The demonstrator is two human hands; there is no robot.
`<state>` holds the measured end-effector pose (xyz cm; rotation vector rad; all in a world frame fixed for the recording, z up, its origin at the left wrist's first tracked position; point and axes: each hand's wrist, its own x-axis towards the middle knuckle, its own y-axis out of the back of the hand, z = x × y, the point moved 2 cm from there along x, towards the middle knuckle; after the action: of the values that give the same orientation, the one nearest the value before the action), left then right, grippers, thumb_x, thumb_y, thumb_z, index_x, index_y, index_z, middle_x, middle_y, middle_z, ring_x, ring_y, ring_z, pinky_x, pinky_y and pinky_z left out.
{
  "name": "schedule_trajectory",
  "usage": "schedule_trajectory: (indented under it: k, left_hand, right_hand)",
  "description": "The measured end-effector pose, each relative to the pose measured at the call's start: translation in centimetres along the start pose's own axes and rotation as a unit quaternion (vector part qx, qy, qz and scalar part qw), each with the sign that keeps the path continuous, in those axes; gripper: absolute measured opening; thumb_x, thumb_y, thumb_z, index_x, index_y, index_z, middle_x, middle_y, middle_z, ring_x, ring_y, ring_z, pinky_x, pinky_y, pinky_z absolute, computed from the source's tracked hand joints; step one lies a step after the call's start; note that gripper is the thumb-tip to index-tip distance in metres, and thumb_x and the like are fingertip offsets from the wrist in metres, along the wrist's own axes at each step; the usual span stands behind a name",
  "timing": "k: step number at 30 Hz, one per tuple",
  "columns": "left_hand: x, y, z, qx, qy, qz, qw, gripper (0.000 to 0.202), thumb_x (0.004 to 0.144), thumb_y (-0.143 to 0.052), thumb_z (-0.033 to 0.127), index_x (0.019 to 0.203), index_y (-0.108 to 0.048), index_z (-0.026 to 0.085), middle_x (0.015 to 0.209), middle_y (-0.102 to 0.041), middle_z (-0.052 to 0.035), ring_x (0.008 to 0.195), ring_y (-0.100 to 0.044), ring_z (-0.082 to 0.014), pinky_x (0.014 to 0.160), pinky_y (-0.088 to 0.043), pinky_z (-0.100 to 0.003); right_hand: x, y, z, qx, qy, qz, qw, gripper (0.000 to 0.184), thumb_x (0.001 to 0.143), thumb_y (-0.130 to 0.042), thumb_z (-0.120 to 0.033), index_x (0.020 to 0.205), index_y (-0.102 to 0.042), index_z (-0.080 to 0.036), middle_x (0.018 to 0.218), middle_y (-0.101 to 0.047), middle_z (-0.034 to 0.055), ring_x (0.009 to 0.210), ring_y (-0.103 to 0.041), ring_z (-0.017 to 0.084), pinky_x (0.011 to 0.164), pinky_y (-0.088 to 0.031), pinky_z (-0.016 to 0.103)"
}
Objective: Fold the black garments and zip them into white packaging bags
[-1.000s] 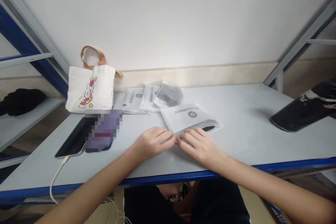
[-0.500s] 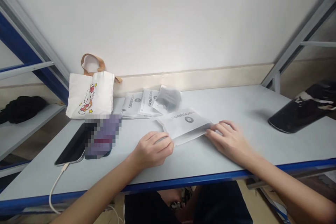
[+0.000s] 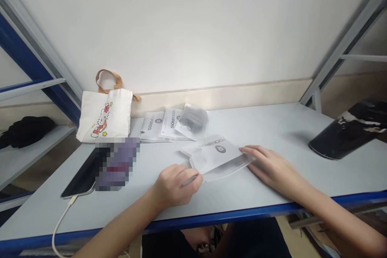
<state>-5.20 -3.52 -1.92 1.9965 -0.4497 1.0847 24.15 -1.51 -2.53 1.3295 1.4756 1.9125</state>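
Note:
A frosted plastic pouch point(image 3: 216, 155) with dark printed lettering and a round logo lies on the desk between my hands, its mouth facing me and gaping slightly. My left hand point(image 3: 178, 185) is closed on the pouch's near left corner, thumb and fingers pinching the edge. At the right corner, my right hand point(image 3: 272, 169) has its fingers and thumb around the pouch's edge, the thumb underneath. Behind it, several similar pouches point(image 3: 152, 125) lie overlapping near the wall. The frontmost one, a pouch with something dark inside point(image 3: 193, 120), rests on top at the right.
A white tote bag point(image 3: 104, 117) with tan handles leans at the back left. In front of it lie a phone point(image 3: 83, 175) on a white charging cable point(image 3: 57, 221) and a blurred purple item point(image 3: 119, 167). A black cylindrical object point(image 3: 341, 133) lies tilted at the right. Metal posts flank the desk.
The pouch's mouth has widened, its near edge now bowing outward. My right hand has shifted slightly and grips the right corner. The whole view has tilted up a little.

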Motion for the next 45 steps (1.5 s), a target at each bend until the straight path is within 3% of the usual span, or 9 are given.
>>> schedule_trajectory:
  k: [4, 10, 16, 20, 26, 31, 36, 41, 45]
  left_hand:
    - [0.0, 0.0, 0.2, -0.002, -0.015, 0.003, 1.0, 0.022, 0.07, -0.05, 0.003, 0.084, -0.058, 0.018, 0.07, -0.064, 0.0002, 0.054, -0.051, -0.0094, 0.046, -0.04, -0.023]
    - [0.2, 0.1, 0.4, -0.009, -0.037, 0.002, 0.999, 0.019, 0.069, -0.062, 0.007, 0.085, -0.057, 0.017, 0.067, -0.063, 0.0025, 0.052, -0.051, -0.0082, 0.045, -0.039, -0.023]
    - [1.0, 0.1, 0.1, -0.014, 0.008, -0.023, 1.0, 0.022, 0.074, -0.057, 0.01, 0.094, -0.053, 0.016, 0.065, -0.064, 0.0037, 0.047, -0.051, -0.0079, 0.043, -0.038, -0.023]
    - [1.1, 0.0, 0.0, -0.016, 0.008, -0.053, 0.998, 0.025, 0.077, -0.051, 0.01, 0.1, -0.053, 0.016, 0.064, -0.064, 0.004, 0.049, -0.053, -0.0077, 0.044, -0.041, -0.022]
    - [0.5, -0.5, -0.1, -0.024, 0.01, -0.097, 0.995, 0.026, 0.079, -0.052, 0.013, 0.105, -0.054, 0.013, 0.07, -0.065, 0.0012, 0.054, -0.055, -0.0103, 0.047, -0.043, -0.025]
    - [0.1, -0.7, -0.3, -0.024, 0.024, -0.136, 0.99, 0.025, 0.082, -0.052, 0.015, 0.107, -0.054, 0.014, 0.073, -0.065, 0.0004, 0.057, -0.056, -0.012, 0.05, -0.043, -0.026]
    - [0.1, -0.7, -0.5, -0.03, 0.04, -0.158, 0.986, 0.022, 0.084, -0.049, 0.015, 0.106, -0.055, 0.014, 0.074, -0.064, 0.0, 0.06, -0.057, -0.013, 0.051, -0.043, -0.027]
    - [0.2, -0.9, -0.6, -0.045, 0.048, -0.184, 0.981, 0.019, 0.086, -0.045, 0.016, 0.103, -0.055, 0.015, 0.074, -0.064, 0.0001, 0.062, -0.057, -0.0134, 0.052, -0.043, -0.027]
    - [-0.1, -1.1, -0.7, -0.039, 0.062, -0.201, 0.977, 0.021, 0.086, -0.044, 0.017, 0.104, -0.054, 0.016, 0.073, -0.062, 0.0003, 0.061, -0.056, -0.0139, 0.052, -0.043, -0.028]
  right_hand:
    - [0.5, 0.8, 0.3, 0.036, -0.004, -0.021, 0.999, 0.024, 0.092, -0.04, -0.024, 0.11, -0.055, -0.023, 0.105, -0.062, 0.0063, 0.091, -0.061, 0.02, 0.075, -0.05, 0.034]
    - [1.0, 3.0, 3.0, 0.021, -0.024, 0.027, 0.999, 0.018, 0.09, -0.044, -0.029, 0.1, -0.058, -0.025, 0.099, -0.064, 0.0042, 0.084, -0.063, 0.019, 0.068, -0.05, 0.031]
    - [0.6, 6.3, 6.1, 0.018, -0.116, 0.161, 0.98, 0.009, 0.086, -0.054, -0.031, 0.088, -0.058, -0.023, 0.083, -0.062, 0.0047, 0.072, -0.059, 0.018, 0.06, -0.045, 0.029]
    - [0.3, 7.4, 5.7, -0.017, -0.143, 0.247, 0.958, 0.011, 0.083, -0.059, -0.03, 0.076, -0.052, -0.024, 0.068, -0.054, 0.003, 0.061, -0.053, 0.017, 0.05, -0.038, 0.029]
    - [1.7, 3.6, 0.8, -0.113, 0.07, 0.145, 0.98, 0.008, 0.086, -0.052, -0.02, 0.094, -0.05, -0.02, 0.1, -0.063, 0.0098, 0.075, -0.06, 0.019, 0.061, -0.044, 0.029]
    - [3.0, 0.8, -2.0, -0.061, 0.126, 0.038, 0.989, 0.018, 0.089, -0.038, -0.012, 0.097, -0.054, -0.018, 0.074, -0.059, 0.0037, 0.066, -0.056, 0.017, 0.057, -0.042, 0.028]
    - [4.0, -0.1, -0.3, 0.03, 0.003, -0.088, 0.996, 0.022, 0.084, -0.04, -0.009, 0.088, -0.059, -0.021, 0.08, -0.063, 0.0028, 0.068, -0.059, 0.016, 0.059, -0.043, 0.026]
    - [6.3, -1.4, 3.2, 0.012, -0.133, -0.114, 0.984, 0.017, 0.081, -0.044, -0.018, 0.086, -0.06, -0.02, 0.067, -0.062, 0.0015, 0.059, -0.056, 0.018, 0.054, -0.038, 0.028]
    - [8.2, -2.6, 4.7, -0.006, -0.163, -0.115, 0.98, 0.021, 0.083, -0.04, -0.022, 0.09, -0.06, -0.017, 0.076, -0.063, 0.0053, 0.068, -0.057, 0.02, 0.058, -0.038, 0.03]
